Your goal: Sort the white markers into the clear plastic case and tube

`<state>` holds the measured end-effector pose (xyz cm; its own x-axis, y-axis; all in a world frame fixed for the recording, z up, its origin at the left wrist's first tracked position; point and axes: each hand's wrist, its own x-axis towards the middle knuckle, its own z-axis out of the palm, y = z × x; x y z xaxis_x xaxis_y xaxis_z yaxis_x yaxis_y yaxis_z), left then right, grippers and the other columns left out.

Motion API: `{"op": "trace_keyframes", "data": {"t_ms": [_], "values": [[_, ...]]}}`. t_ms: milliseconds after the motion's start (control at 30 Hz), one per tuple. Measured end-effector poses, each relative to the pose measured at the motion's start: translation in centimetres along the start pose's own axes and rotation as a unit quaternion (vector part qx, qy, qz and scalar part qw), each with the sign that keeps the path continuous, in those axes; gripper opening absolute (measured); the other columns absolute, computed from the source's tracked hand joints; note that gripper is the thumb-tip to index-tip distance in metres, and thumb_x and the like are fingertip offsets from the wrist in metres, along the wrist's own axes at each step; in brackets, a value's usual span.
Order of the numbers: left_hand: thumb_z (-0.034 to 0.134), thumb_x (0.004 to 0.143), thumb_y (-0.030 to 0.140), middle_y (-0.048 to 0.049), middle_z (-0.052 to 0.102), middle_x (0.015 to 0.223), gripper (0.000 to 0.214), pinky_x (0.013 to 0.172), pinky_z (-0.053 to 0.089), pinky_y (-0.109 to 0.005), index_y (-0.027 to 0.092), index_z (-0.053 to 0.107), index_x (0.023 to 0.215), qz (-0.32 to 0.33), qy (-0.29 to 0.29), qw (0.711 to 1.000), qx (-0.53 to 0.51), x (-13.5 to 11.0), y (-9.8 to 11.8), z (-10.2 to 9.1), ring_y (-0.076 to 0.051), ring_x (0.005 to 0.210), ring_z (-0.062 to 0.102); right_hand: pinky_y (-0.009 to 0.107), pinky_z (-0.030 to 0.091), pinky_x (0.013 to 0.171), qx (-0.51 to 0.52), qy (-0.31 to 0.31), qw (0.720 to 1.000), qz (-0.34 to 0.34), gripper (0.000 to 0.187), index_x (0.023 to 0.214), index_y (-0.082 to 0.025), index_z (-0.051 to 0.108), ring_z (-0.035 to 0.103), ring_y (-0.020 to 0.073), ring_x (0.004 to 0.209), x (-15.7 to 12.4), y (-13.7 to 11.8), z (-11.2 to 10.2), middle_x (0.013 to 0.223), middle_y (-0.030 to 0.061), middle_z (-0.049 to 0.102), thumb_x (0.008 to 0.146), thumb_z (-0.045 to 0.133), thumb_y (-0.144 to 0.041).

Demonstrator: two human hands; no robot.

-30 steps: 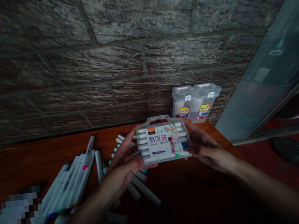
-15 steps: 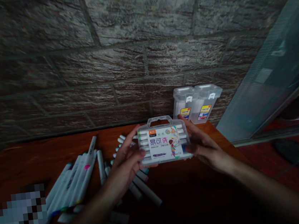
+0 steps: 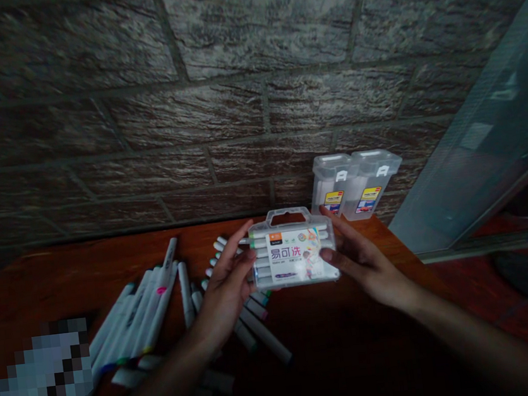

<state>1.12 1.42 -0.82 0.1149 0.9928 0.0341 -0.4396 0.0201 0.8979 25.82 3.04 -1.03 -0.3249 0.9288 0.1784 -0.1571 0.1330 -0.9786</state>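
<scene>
Gripping a clear marker case labelled 易可洗, the left hand and right hand clamp its ends. White markers fill it.

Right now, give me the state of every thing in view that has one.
case: shut, full of markers, label facing up, held by both ends.
left hand: closed on the case's left end.
right hand: closed on its right end.
loose markers: capped, lying flat on the table.
two tubs: upright against the wall, lids shut.
</scene>
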Motion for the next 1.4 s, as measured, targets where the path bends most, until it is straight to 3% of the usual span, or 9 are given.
{"op": "trace_keyframes", "data": {"t_ms": [100,167,267,400,633,1000,1167,1267,1400], "values": [[0.071,0.094,0.033,-0.0106,0.065,0.141,0.064,0.093,0.062,-0.043,0.032,0.046,0.153,0.000,0.012,1.000,0.002,0.0,-0.3,-0.2,-0.032,0.123,0.066,0.050,0.049,0.113,0.006,-0.010,1.000,-0.004,0.087,0.163,-0.037,0.023,0.064,0.0237,0.128,-0.1,-0.2,0.1,0.146,0.0046,0.063,0.093,0.073,-0.023],[0.072,0.093,0.033,-0.0100,0.069,0.136,0.058,0.092,0.062,-0.042,0.029,0.053,0.147,-0.002,0.026,1.000,-0.002,0.1,-0.5,-0.3,-0.031,0.121,0.068,0.050,0.051,0.111,0.000,-0.005,1.000,-0.007,0.083,0.161,-0.036,0.028,0.065,0.0240,0.125,-0.1,-0.3,0.2,0.144,0.0052,0.065,0.092,0.073,-0.023],[0.073,0.093,0.033,-0.0086,0.073,0.129,0.040,0.092,0.062,-0.038,0.024,0.066,0.132,-0.004,0.025,1.000,0.000,0.3,-0.8,-0.4,-0.028,0.117,0.070,0.049,0.055,0.106,-0.022,-0.002,1.000,-0.012,0.063,0.151,-0.031,0.045,0.068,0.0252,0.120,0.1,-0.4,0.2,0.137,0.0064,0.069,0.094,0.072,-0.028],[0.071,0.094,0.033,-0.0078,0.073,0.129,0.034,0.091,0.061,-0.036,0.025,0.069,0.127,-0.002,0.009,1.000,0.007,0.2,-0.7,-0.3,-0.027,0.116,0.069,0.048,0.056,0.105,-0.046,0.006,0.999,-0.021,0.044,0.139,-0.028,0.057,0.069,0.0261,0.118,0.3,-0.2,0.0,0.133,0.0062,0.071,0.097,0.068,-0.035],[0.074,0.093,0.031,-0.0086,0.069,0.136,0.040,0.095,0.060,-0.040,0.026,0.067,0.131,-0.008,0.006,1.000,-0.016,0.0,-0.3,0.0,-0.030,0.123,0.066,0.047,0.044,0.118,-0.050,0.031,0.998,-0.038,0.050,0.147,-0.032,0.053,0.060,0.0244,0.132,0.4,0.4,-0.4,0.145,0.0031,0.064,0.099,0.067,-0.036],[0.075,0.088,0.025,-0.0156,0.069,0.137,0.052,0.097,0.060,-0.050,0.017,0.063,0.138,-0.041,0.019,0.998,-0.042,0.0,0.1,0.1,-0.035,0.125,0.065,0.042,0.043,0.117,-0.032,0.081,0.996,-0.002,0.048,0.142,-0.034,0.062,0.059,0.0250,0.132,0.5,0.6,-0.6,0.143,0.0011,0.066,0.096,0.070,-0.046],[0.078,0.086,0.027,-0.0134,0.075,0.127,0.047,0.095,0.061,-0.053,0.019,0.067,0.131,-0.059,0.031,0.997,-0.032,0.2,-0.3,-0.2,-0.035,0.120,0.069,0.037,0.059,0.092,0.037,0.082,0.995,0.045,0.046,0.132,-0.030,0.069,0.071,0.0255,0.109,0.4,0.7,-0.7,0.126,0.0040,0.074,0.088,0.076,-0.043],[0.077,0.086,0.028,-0.0120,0.077,0.122,0.040,0.093,0.063,-0.051,0.019,0.070,0.124,-0.060,0.019,0.998,-0.026,0.3,-0.6,-0.5,-0.034,0.115,0.072,0.029,0.062,0.074,0.057,0.077,0.995,0.040,0.043,0.128,-0.030,0.072,0.071,0.0204,0.092,0.4,0.7,-0.8,0.116,0.0028,0.075,0.086,0.077,-0.034],[0.076,0.087,0.028,-0.0103,0.080,0.115,0.031,0.085,0.066,-0.048,0.019,0.072,0.117,-0.064,0.020,0.997,-0.025,0.5,-0.6,-0.6,-0.031,0.106,0.076,0.028,0.061,0.053,0.064,0.022,0.997,0.047,0.045,0.134,-0.030,0.067,0.067,0.0196,0.078,0.3,0.6,-0.8,0.115,0.0051,0.073,0.089,0.071,-0.031]]}}
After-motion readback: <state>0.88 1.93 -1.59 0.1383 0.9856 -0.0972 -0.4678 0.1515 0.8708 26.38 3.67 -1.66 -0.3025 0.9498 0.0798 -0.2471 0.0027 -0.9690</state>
